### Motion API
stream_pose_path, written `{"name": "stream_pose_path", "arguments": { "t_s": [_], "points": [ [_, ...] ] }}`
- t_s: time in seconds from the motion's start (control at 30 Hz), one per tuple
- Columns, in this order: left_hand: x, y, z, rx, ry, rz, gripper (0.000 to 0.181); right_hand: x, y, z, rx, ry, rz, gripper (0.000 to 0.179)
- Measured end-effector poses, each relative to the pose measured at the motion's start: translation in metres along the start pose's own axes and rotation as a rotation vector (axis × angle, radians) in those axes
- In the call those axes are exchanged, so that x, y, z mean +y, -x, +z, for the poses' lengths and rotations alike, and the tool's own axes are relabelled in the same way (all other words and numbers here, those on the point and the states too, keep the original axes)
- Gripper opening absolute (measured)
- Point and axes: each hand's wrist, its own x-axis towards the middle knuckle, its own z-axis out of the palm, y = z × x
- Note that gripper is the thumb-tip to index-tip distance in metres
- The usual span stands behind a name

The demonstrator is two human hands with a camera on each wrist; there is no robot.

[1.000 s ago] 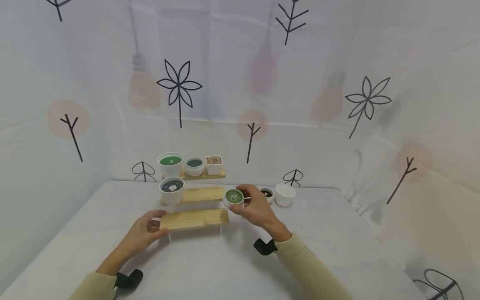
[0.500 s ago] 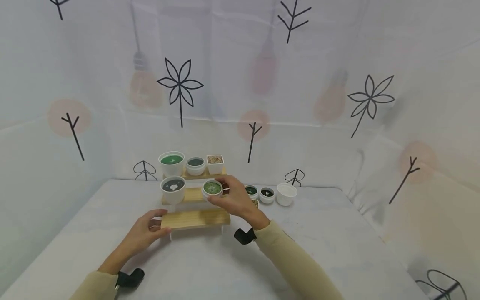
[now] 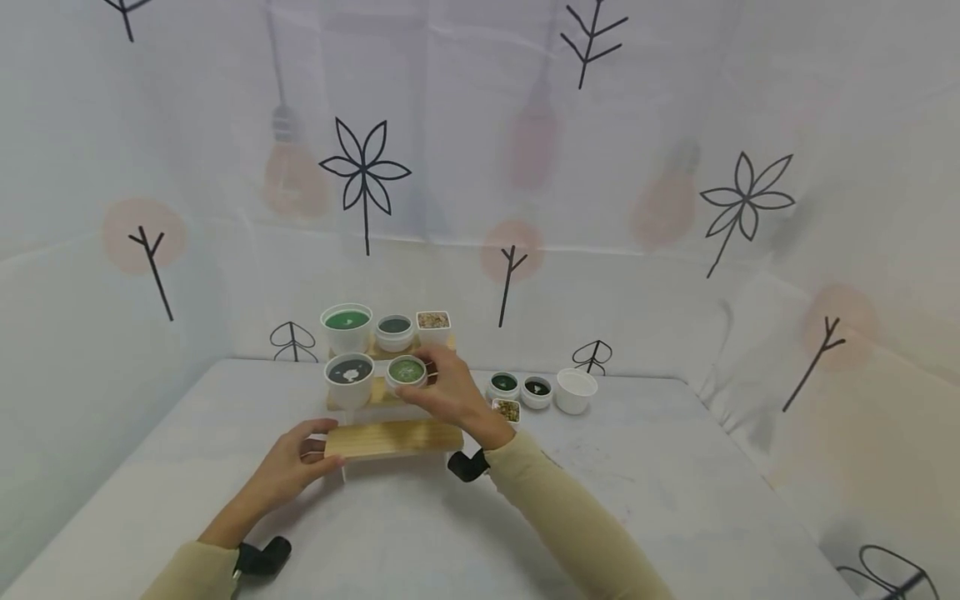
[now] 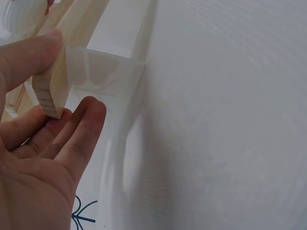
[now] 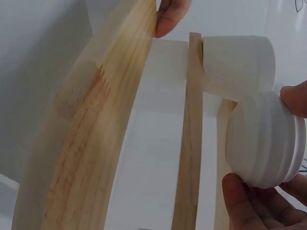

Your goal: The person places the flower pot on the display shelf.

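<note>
A three-step wooden display stand (image 3: 393,439) with pale translucent supports stands on the table. My left hand (image 3: 288,467) grips the left end of its lowest step, thumb on one face and fingers on the other in the left wrist view. My right hand (image 3: 453,398) holds a small round white bowl (image 3: 407,372) with green contents between thumb and fingers. This bowl is at the middle step, just right of a larger white cup (image 3: 350,377) with dark contents and a pale mark. In the right wrist view the bowl's base (image 5: 240,136) overlaps the middle step.
On the top step are a white tub (image 3: 347,325) of green, a small grey-filled bowl (image 3: 394,333) and a square dish (image 3: 433,325) of flakes. Right of the stand sit two dark-filled bowls (image 3: 537,392), a square dish (image 3: 506,411) and a plain white cup (image 3: 576,392).
My right hand has carried the green-filled bowl leftward from right of the stand to the middle step, beside the dark-filled cup. The left hand has kept its grip on the lowest step.
</note>
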Motion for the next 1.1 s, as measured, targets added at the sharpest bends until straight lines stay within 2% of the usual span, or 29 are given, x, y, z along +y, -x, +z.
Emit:
{"name": "stream_pose_path", "arguments": {
  "t_s": [0.3, 0.6, 1.1],
  "points": [
    [-0.001, 0.0, 0.0, 0.003, 0.005, 0.002, 0.069, 0.005, -0.006, 0.012, -0.009, 0.028, 0.004, 0.045],
    [-0.001, 0.0, 0.001, -0.002, 0.011, 0.006, 0.069, 0.009, -0.008, 0.017, -0.024, 0.03, 0.063, 0.046],
    [0.0, 0.0, -0.001, -0.02, 0.005, 0.002, 0.071, 0.009, -0.003, 0.007, -0.044, 0.022, 0.1, 0.055]
  ]
}}
